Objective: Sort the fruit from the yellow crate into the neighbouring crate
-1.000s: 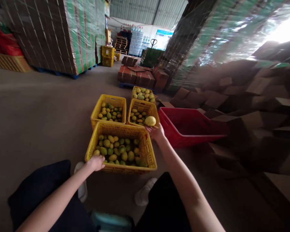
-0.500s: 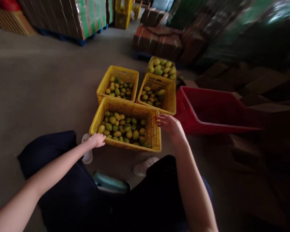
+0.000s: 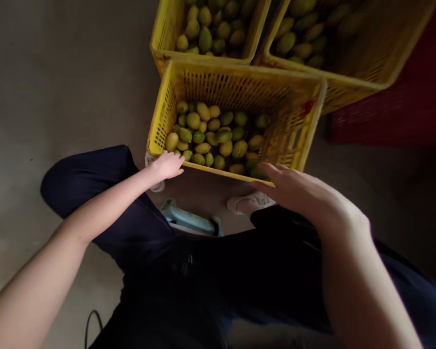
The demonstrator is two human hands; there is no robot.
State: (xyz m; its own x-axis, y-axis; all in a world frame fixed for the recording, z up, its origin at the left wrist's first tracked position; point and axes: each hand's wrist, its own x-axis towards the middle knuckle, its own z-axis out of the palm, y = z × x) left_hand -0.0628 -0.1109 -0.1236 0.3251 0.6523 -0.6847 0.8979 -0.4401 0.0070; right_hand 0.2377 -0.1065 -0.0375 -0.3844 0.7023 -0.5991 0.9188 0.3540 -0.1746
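Observation:
A yellow plastic crate [image 3: 236, 72] with slotted walls stands on the floor just in front of me. Inside it lie several oval yellow-green fruits [image 3: 203, 111], spread over the bottom. My left hand [image 3: 167, 165] grips the near rim close to the left corner, fingers curled over the edge. Toward the right end of that same rim is my right hand [image 3: 290, 186], its fingers reaching over the inside and the thumb along the outside. A red mark [image 3: 306, 108] shows on the crate's right wall.
Two more yellow crates with similar fruit, a left one [image 3: 218, 60] and a right one [image 3: 349, 80], adjoin the far side. A red bin [image 3: 381, 106] stands at the right. Between my legs is a light-blue stool [image 3: 192, 220], near my white shoes [image 3: 243, 202].
The view has tipped down and come nearer the crate. My right hand has shifted from the crate's right end to its near rim; my left hand stays on the near rim.

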